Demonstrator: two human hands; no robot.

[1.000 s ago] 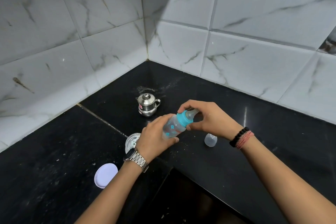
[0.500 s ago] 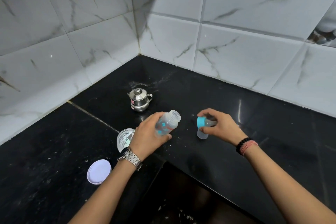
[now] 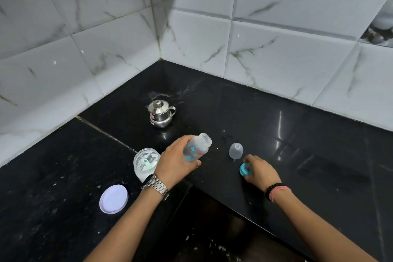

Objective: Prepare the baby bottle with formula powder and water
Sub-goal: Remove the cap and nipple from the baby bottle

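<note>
White lid (image 3: 114, 198) lies flat on the black surface (image 3: 319, 144), open powder jar (image 3: 146, 163) right next to it. Left hand (image 3: 177, 162) grips the uncapped bottle (image 3: 197, 148), tilted. Clear cap (image 3: 236, 150) sits nearby, and right hand (image 3: 260, 171) pinches the teal nipple ring (image 3: 246, 169) at the surface.

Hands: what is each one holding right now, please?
Left hand: grips the open baby bottle.
Right hand: holds the teal nipple ring.
</note>
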